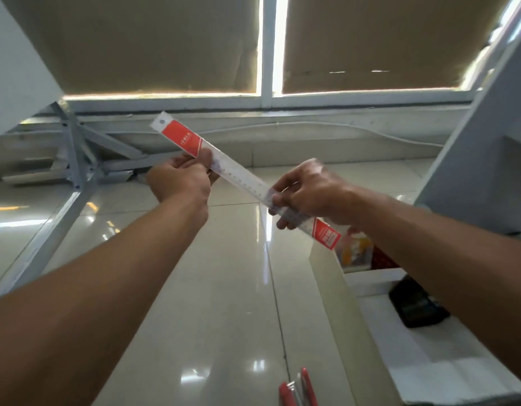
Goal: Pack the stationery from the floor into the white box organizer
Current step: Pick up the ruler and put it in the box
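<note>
A long clear plastic ruler [241,174] with red labels at both ends is held in the air above the tiled floor, slanting from upper left down to lower right. My left hand [181,178] pinches it near the upper red label. My right hand [309,194] grips it near the lower red label. The white box organizer [379,291] stands on the floor at the lower right, under my right forearm. Inside it lie a black device [414,309] and a colourful packet [356,253]. Red-handled scissors [297,391] lie on the floor at the bottom edge.
A grey metal frame [74,159] with diagonal braces stands at the left. A white table leg or panel [473,171] rises at the right behind the box. Covered windows [165,42] fill the back wall. The glossy tiled floor [224,288] spreads between my arms.
</note>
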A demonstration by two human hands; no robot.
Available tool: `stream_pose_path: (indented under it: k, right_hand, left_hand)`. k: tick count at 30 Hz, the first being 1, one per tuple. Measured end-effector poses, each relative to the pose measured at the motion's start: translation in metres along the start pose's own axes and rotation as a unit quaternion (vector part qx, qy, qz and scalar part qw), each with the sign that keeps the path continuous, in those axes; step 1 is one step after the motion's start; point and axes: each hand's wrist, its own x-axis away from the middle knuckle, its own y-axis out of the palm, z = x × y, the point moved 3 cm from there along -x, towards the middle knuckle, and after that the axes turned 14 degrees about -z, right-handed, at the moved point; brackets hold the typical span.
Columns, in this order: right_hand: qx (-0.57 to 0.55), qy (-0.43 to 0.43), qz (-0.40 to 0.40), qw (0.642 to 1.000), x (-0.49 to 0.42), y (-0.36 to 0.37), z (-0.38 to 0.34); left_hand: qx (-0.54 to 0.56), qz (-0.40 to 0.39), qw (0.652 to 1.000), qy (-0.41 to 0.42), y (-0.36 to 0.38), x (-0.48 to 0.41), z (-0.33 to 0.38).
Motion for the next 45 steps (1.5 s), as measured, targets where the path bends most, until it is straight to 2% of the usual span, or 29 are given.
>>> stream_pose_path:
  k: [7, 11, 14, 18, 22, 31, 37, 45]
  right_hand:
    - [0.042, 0.018, 0.14, 0.989, 0.046, -0.066, 0.034]
    - [0.084, 0.032, 0.202, 0.975, 0.06, -0.087, 0.063]
    - [0.136, 0.067, 0.214, 0.965, 0.062, -0.095, 0.085]
    - [0.159, 0.111, 0.217, 0.957, 0.063, -0.099, 0.115]
    - [0.213, 0.099, 0.219, 0.947, 0.062, -0.096, 0.131]
    - [0.234, 0.13, 0.202, 0.942, 0.057, -0.097, 0.151]
    - [0.233, 0.137, 0.228, 0.935, 0.06, -0.101, 0.163]
    - [0.241, 0.136, 0.236, 0.932, 0.061, -0.097, 0.167]
  left_hand:
    - [-0.014, -0.112, 0.994, -0.006, 0.079, 0.034, -0.015]
    - [-0.021, -0.198, 0.98, 0.027, 0.103, 0.051, -0.031]
    - [0.006, -0.23, 0.973, 0.033, 0.108, 0.057, -0.051]
    - [-0.02, -0.245, 0.969, 0.039, 0.104, 0.058, -0.077]
    - [-0.044, -0.224, 0.973, 0.044, 0.101, 0.062, -0.096]
    - [-0.067, -0.199, 0.977, 0.035, 0.102, 0.061, -0.123]
    - [-0.126, -0.195, 0.972, 0.043, 0.105, 0.063, -0.134]
    - [-0.146, -0.168, 0.975, 0.014, 0.097, 0.061, -0.143]
